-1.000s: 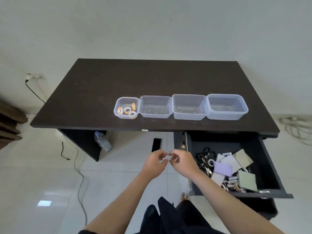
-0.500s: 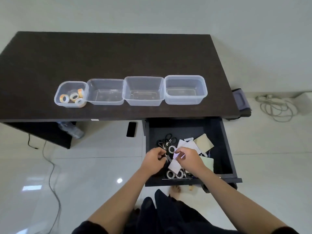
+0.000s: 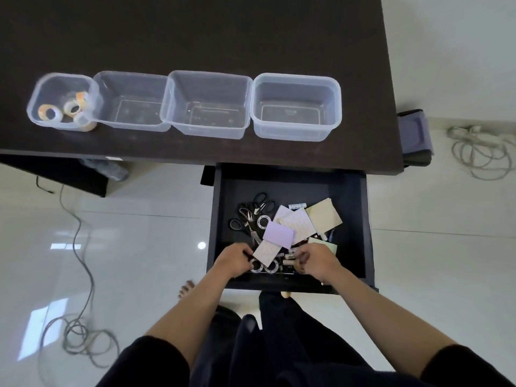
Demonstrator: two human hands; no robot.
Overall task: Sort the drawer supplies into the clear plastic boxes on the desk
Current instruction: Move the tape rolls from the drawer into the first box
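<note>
Tape rolls lie at the front of the open drawer, below the notepads and scissors. The left hand curls its fingers against 1 roll; whether it grips is unclear. The right hand pinches small items beside them. 4 clear boxes line the desk.

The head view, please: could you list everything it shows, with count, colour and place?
desk: one, dark brown, top of view.
clear boxes: four, transparent, in a row along the desk's front.
tape rolls in box: several, orange and white, in the leftmost box.
drawer: one, black, pulled open under the desk.
scissors: a few pairs, black-handled, drawer's left.
note pads: several, purple, white, tan, drawer's middle.
tape rolls in drawer: about three, white, near the drawer's front and left.
cables: two coils, grey, on the floor.
left hand: in the drawer.
right hand: in the drawer.
</note>
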